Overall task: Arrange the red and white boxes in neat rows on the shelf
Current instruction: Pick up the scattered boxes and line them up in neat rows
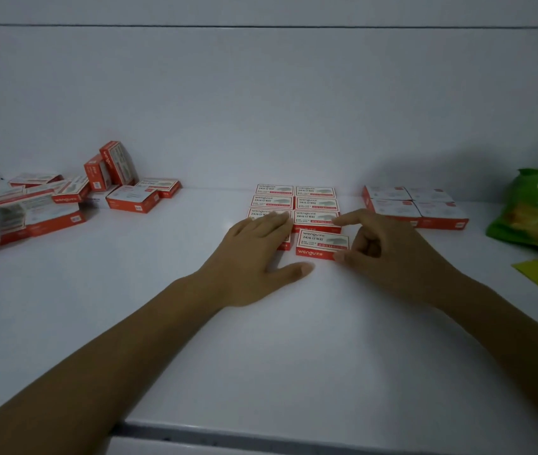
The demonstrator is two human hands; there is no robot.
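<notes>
Red and white boxes lie flat in two neat columns [294, 201] at the middle of the white shelf [261, 356]. The front right box [321, 243] sits slightly askew, a bit forward of the others. My right hand [389, 254] pinches its right end between thumb and curled fingers, its forefinger stretched over the box behind. My left hand [254, 257] lies flat with straight fingers on the front left box, hiding most of it. A jumbled heap of the same boxes [64, 198] is at the left; some stand on end.
A second tidy block of boxes [415, 206] lies to the right of the columns. Green snack bags [533, 211] lie at the far right edge. The shelf's back wall [261, 110] rises behind, and its front lip [228, 435] runs along the bottom.
</notes>
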